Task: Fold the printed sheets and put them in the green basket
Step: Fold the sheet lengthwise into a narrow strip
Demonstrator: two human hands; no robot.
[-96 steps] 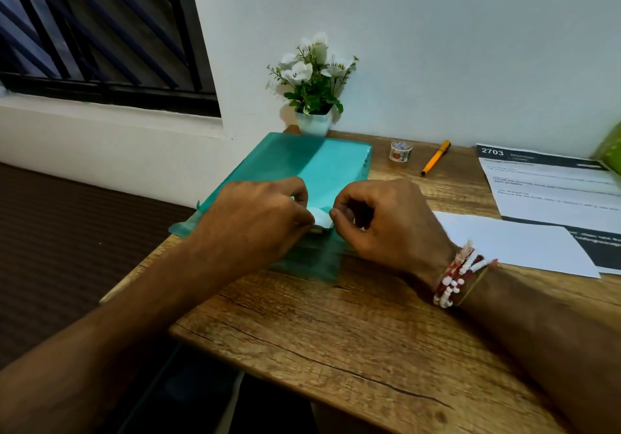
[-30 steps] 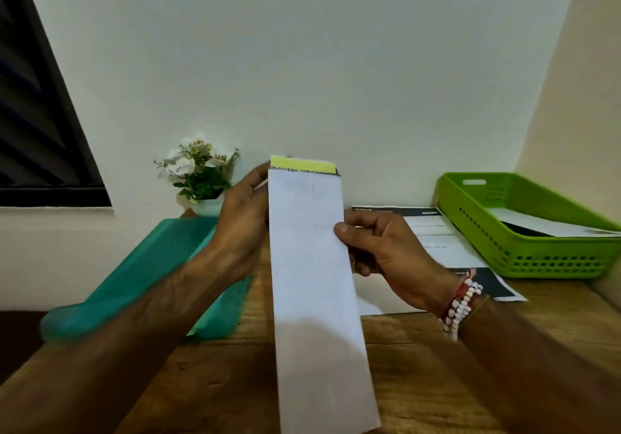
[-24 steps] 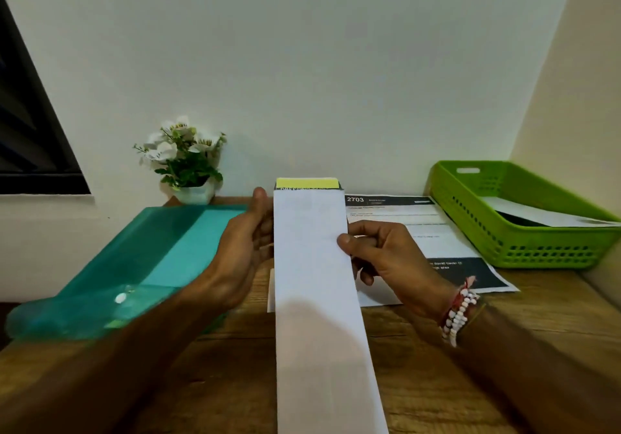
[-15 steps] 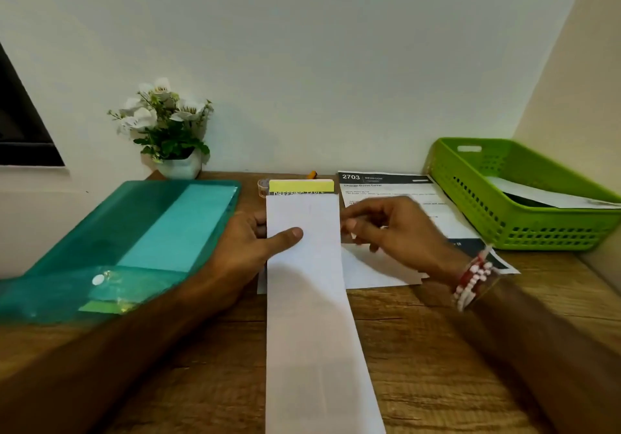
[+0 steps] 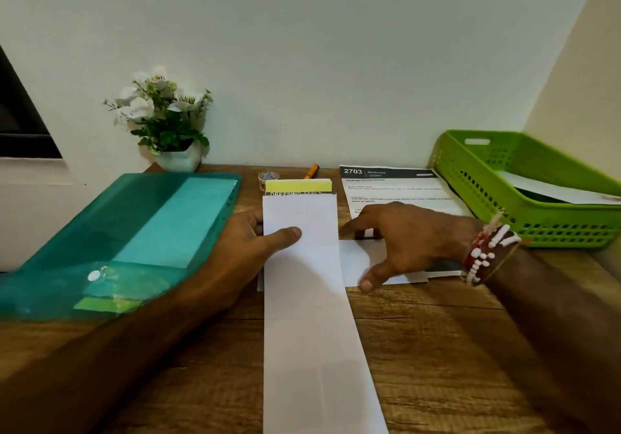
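Head view. The folded sheet [image 5: 302, 282], a long narrow strip, lies lengthwise on the table [image 5: 437, 349]. The left hand [image 5: 248, 242] pinches its left edge, thumb on top. The right hand [image 5: 403, 238] rests spread on loose printed sheets [image 5: 403, 188] beside it. Folding appears to be in hand; the next move is probably a crosswise fold, then transfer to the green basket [image 5: 537, 225] at far right.

Both forearms were bare, without sleeves; the right wrist wore red-and-white bead bracelets [image 5: 484, 248] and a thin thread.
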